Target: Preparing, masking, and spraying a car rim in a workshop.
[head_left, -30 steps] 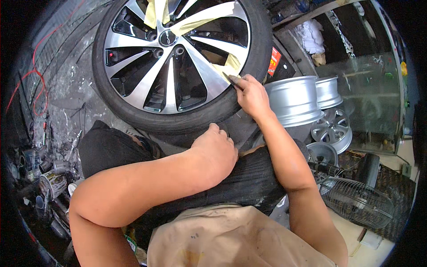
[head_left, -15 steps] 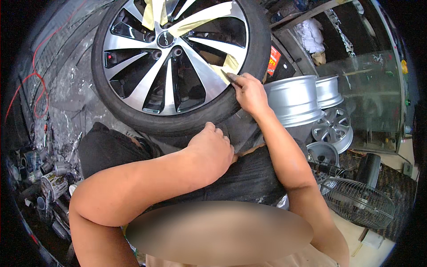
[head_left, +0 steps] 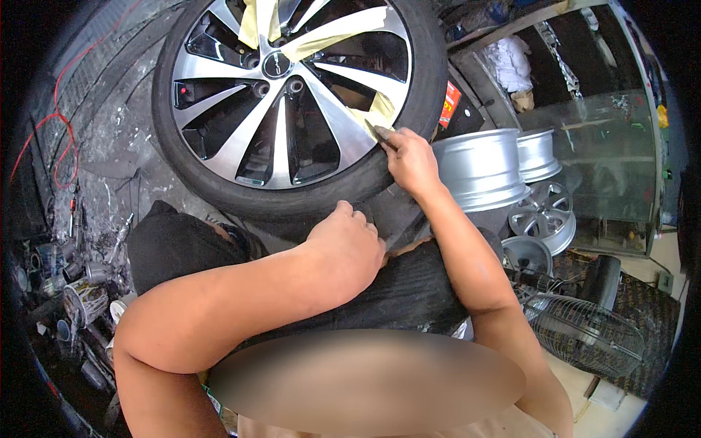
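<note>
An alloy wheel with a black tyre (head_left: pixel 427 69) lies in front of me, its spokes bright metal and black. Pale yellow masking tape (head_left: pixel 339 33) covers several spokes and part of the rim's right side. At the lower right of the rim, my right hand (head_left: pixel 412 162) pinches a small thin dark piece (head_left: pixel 380 134) against the taped edge; its kind is unclear. My left hand (head_left: pixel 345 237) is closed with curled fingers beside the tyre's near side, above my dark-clothed leg. Whatever those fingers may hold is hidden.
Silver bare rims (head_left: pixel 478 168) stand right of the tyre, with a spoked wheel (head_left: pixel 540 215) below them. A caged fan (head_left: pixel 584 332) sits at the lower right, near a glass-fronted cabinet (head_left: pixel 606 175). Cans and tools (head_left: pixel 87 303) crowd the left; a red cord (head_left: pixel 57 113) hangs there.
The view has shifted slightly. My right hand and the thin dark piece sit a little lower along the rim edge. My left hand keeps its place.
</note>
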Action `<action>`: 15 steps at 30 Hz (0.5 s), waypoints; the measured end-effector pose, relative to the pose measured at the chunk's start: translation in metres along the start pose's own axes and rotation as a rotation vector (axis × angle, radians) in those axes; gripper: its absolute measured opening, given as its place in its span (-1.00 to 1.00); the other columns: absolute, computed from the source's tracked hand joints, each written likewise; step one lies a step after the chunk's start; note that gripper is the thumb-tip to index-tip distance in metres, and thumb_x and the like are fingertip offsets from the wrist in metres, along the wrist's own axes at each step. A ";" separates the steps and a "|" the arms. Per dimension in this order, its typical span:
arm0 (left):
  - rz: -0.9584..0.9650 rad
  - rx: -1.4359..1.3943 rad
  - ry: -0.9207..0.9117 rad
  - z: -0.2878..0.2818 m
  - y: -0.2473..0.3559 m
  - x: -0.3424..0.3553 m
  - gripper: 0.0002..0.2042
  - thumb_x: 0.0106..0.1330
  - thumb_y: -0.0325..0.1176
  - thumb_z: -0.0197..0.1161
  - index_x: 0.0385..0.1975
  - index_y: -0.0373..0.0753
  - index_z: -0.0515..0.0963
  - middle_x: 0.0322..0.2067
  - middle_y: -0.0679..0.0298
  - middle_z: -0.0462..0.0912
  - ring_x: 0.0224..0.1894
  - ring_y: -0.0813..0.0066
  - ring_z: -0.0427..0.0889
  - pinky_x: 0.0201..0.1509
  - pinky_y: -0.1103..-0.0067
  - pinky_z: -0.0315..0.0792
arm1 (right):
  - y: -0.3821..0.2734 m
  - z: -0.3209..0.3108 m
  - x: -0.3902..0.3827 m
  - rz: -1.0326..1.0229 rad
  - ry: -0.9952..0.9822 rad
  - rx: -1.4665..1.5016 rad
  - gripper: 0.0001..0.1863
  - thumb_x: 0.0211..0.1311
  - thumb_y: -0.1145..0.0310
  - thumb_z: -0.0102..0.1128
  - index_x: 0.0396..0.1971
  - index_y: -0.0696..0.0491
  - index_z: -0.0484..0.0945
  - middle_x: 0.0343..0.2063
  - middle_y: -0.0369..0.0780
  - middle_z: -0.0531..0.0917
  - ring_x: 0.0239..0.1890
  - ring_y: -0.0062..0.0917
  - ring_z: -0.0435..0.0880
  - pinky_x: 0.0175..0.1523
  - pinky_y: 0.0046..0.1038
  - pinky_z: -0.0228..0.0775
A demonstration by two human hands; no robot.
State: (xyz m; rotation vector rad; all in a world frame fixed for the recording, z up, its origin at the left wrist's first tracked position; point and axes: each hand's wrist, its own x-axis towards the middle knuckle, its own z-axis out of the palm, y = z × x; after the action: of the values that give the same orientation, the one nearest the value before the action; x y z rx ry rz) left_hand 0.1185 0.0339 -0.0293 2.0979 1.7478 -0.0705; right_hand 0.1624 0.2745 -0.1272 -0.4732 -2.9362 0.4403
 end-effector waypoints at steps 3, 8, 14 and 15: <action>-0.013 0.031 -0.033 -0.002 0.000 -0.001 -0.65 0.46 -0.26 0.10 0.13 -0.22 0.62 -0.03 0.16 0.70 0.03 0.24 0.67 0.18 0.28 0.41 | 0.002 -0.001 0.002 0.005 0.006 0.030 -0.70 0.31 0.41 0.27 0.01 -0.10 0.77 -0.34 -0.05 0.65 -0.20 -0.04 0.69 -0.06 -0.07 0.56; -0.017 0.012 -0.003 -0.002 0.001 -0.003 -0.65 0.46 -0.26 0.10 0.15 -0.21 0.61 -0.02 0.16 0.70 0.04 0.23 0.67 0.21 0.26 0.41 | 0.002 0.007 0.001 0.036 0.020 0.058 -0.69 0.32 0.41 0.28 0.03 -0.09 0.76 -0.33 -0.02 0.66 -0.20 -0.02 0.70 -0.06 -0.06 0.54; -0.016 0.015 -0.007 -0.003 0.002 -0.002 -0.64 0.46 -0.24 0.11 0.15 -0.20 0.61 -0.02 0.16 0.70 0.04 0.24 0.67 0.22 0.26 0.41 | -0.002 0.007 0.001 0.025 0.091 0.080 -0.72 0.31 0.42 0.29 0.01 0.03 0.74 -0.34 0.00 0.67 -0.22 -0.02 0.69 -0.07 -0.05 0.53; -0.019 0.022 -0.007 -0.005 0.001 -0.002 -0.64 0.45 -0.23 0.12 0.15 -0.20 0.61 -0.02 0.16 0.70 0.04 0.23 0.67 0.23 0.26 0.41 | -0.002 0.009 -0.001 0.027 0.093 0.081 -0.72 0.31 0.42 0.29 0.01 0.03 0.74 -0.34 0.00 0.67 -0.22 -0.02 0.69 -0.07 -0.05 0.53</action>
State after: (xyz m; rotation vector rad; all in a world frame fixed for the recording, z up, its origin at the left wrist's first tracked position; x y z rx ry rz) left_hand 0.1176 0.0335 -0.0242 2.0948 1.7705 -0.1032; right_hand 0.1615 0.2702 -0.1356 -0.5094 -2.8137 0.5231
